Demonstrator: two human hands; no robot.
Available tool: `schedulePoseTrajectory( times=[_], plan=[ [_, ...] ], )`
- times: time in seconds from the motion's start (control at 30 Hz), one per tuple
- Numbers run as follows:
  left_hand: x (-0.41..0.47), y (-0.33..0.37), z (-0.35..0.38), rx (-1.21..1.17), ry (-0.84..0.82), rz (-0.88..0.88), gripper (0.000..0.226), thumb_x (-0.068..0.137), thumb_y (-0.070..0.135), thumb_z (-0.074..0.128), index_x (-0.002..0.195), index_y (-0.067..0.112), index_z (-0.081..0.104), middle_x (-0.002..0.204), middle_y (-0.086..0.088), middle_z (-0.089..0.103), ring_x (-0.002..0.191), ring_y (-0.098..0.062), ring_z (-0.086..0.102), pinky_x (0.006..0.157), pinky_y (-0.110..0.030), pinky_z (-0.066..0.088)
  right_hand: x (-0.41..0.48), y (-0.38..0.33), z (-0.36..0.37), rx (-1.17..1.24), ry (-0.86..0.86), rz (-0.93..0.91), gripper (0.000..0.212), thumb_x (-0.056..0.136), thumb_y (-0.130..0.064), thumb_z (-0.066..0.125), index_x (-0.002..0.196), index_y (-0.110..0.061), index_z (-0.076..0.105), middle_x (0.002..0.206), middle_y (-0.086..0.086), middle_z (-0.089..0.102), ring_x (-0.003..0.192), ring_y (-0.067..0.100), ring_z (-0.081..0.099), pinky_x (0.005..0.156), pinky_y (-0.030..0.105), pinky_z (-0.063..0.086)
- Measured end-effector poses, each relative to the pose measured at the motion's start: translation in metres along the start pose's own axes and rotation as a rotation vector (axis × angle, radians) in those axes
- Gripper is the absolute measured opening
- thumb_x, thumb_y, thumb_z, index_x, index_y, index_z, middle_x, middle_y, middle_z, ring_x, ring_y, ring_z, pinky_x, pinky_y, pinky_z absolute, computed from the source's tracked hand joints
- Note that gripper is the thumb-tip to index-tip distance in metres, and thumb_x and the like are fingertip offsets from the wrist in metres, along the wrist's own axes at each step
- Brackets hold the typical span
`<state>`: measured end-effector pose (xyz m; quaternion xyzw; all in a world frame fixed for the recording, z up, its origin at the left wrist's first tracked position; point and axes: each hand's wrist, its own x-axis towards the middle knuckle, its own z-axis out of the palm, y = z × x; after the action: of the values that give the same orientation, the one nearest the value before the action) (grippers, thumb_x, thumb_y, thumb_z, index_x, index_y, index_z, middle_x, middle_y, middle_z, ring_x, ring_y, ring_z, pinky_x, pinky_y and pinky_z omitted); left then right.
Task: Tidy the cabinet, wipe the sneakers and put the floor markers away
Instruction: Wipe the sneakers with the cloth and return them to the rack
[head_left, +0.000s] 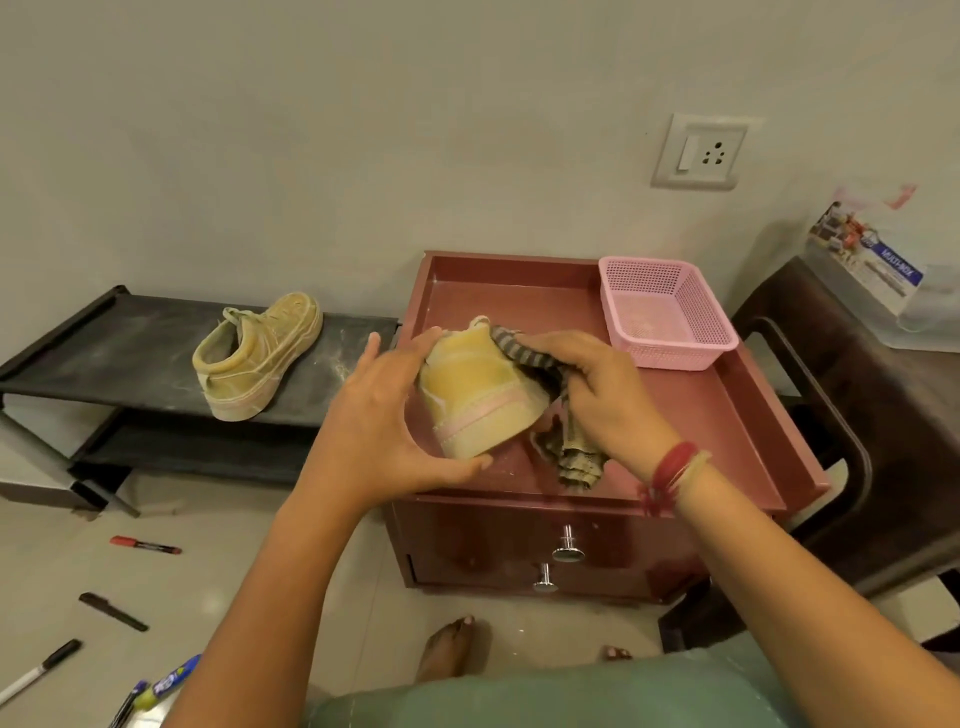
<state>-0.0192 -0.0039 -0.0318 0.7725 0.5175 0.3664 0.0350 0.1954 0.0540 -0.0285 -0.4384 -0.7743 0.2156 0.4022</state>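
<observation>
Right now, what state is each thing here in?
Held sneaker: gripped by left hand, over the cabinet.
Cloth: held by right hand against that sneaker.
Other sneaker: upright on black rack.
Pink basket: upright on cabinet.
Drawers: closed.
Markers: lying on floor.

sneaker (483, 395): far end hidden behind cloth (571, 457) | near-left white marker (36, 673): cut by edge | right chair (857, 415): cut off

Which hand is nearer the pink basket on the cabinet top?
Right. The right hand, gripping the striped cloth against the sneaker, is just beside the pink basket; the left hand holds the sneaker's other side, farther off.
</observation>
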Motion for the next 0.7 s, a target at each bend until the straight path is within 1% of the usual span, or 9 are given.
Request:
schedulePoseTrajectory(
  times=[0.07,0.1,0.17,0.3,0.4,0.47,0.53,0.63,0.7],
  plan=[
    [-0.002,-0.001,-0.008,0.017,-0.081,-0.080,0.110,0.051,0.068,0.066,0.144,0.021,0.031,0.127,0.018,0.041,0.122,0.011,0.025,0.118,-0.030,-0.003,0.005,0.015,-0.007,0.202,0.094,0.238,0.054,0.084,0.011,0.036,0.115,-0.023,0.064,0.120,0.000,0.063,0.113,0.016,0.057,0.103,0.032,0.042],
    [-0.005,-0.002,-0.010,0.031,-0.138,-0.132,0.111,0.048,0.066,0.065,0.145,0.026,0.026,0.129,0.016,0.040,0.126,0.007,0.025,0.118,-0.034,-0.005,0.007,0.020,-0.010,0.287,0.145,0.330,0.053,0.087,0.011,0.036,0.115,-0.025,0.063,0.120,0.000,0.062,0.113,0.015,0.057,0.103,0.035,0.043],
    [-0.009,-0.003,-0.012,0.120,-0.280,-0.244,0.116,0.045,0.061,0.065,0.145,0.037,0.013,0.131,0.008,0.039,0.132,-0.011,0.031,0.118,-0.047,-0.008,0.008,0.021,-0.011,0.283,0.176,0.363,0.052,0.089,0.011,0.037,0.117,-0.026,0.061,0.121,-0.001,0.061,0.112,0.012,0.056,0.103,0.033,0.043],
    [-0.014,-0.001,-0.004,0.336,-0.406,-0.344,0.120,0.054,0.045,0.080,0.142,0.039,-0.002,0.136,0.002,0.028,0.134,-0.023,0.031,0.111,-0.063,-0.006,0.004,0.004,0.005,0.060,0.120,0.129,0.055,0.082,0.016,0.040,0.121,-0.017,0.061,0.120,-0.005,0.061,0.113,0.007,0.054,0.100,0.012,0.038],
    [-0.015,-0.001,0.006,0.309,-0.371,-0.369,0.114,0.058,0.041,0.081,0.142,0.031,0.005,0.143,0.001,0.021,0.143,-0.027,0.016,0.112,-0.066,-0.002,-0.011,-0.012,0.033,-0.056,-0.071,-0.165,0.053,0.078,0.008,0.038,0.124,-0.010,0.059,0.125,0.005,0.060,0.118,0.014,0.052,0.105,0.022,0.036],
    [-0.019,-0.006,0.015,0.298,-0.347,-0.377,0.111,0.058,0.048,0.078,0.141,0.025,0.009,0.145,0.001,0.020,0.144,-0.026,0.014,0.112,-0.068,0.002,-0.022,-0.017,0.052,-0.143,-0.176,-0.308,0.051,0.079,0.004,0.038,0.124,-0.007,0.058,0.127,0.009,0.059,0.120,0.019,0.052,0.104,0.025,0.035],
    [-0.020,-0.012,0.021,0.268,-0.327,-0.384,0.110,0.056,0.053,0.075,0.141,0.021,0.014,0.145,0.002,0.024,0.142,-0.024,0.023,0.111,-0.068,0.005,-0.028,-0.015,0.064,-0.195,-0.195,-0.334,0.051,0.078,0.012,0.047,0.125,-0.006,0.057,0.129,0.010,0.058,0.122,0.022,0.052,0.104,0.026,0.036],
    [-0.018,-0.018,0.021,0.191,-0.325,-0.364,0.110,0.054,0.051,0.075,0.142,0.019,0.017,0.140,0.003,0.030,0.134,-0.019,0.033,0.113,-0.064,0.004,-0.025,-0.010,0.069,-0.244,-0.200,-0.331,0.053,0.079,0.013,0.053,0.127,-0.009,0.056,0.131,0.008,0.056,0.125,0.023,0.050,0.104,0.038,0.041],
    [-0.016,-0.020,0.014,0.121,-0.336,-0.362,0.113,0.050,0.052,0.071,0.144,0.022,0.016,0.137,0.007,0.032,0.131,-0.016,0.034,0.114,-0.061,0.004,-0.019,-0.004,0.066,-0.265,-0.213,-0.304,0.055,0.079,0.009,0.049,0.129,-0.015,0.055,0.136,0.005,0.052,0.129,0.023,0.045,0.109,0.046,0.032]
  ],
)
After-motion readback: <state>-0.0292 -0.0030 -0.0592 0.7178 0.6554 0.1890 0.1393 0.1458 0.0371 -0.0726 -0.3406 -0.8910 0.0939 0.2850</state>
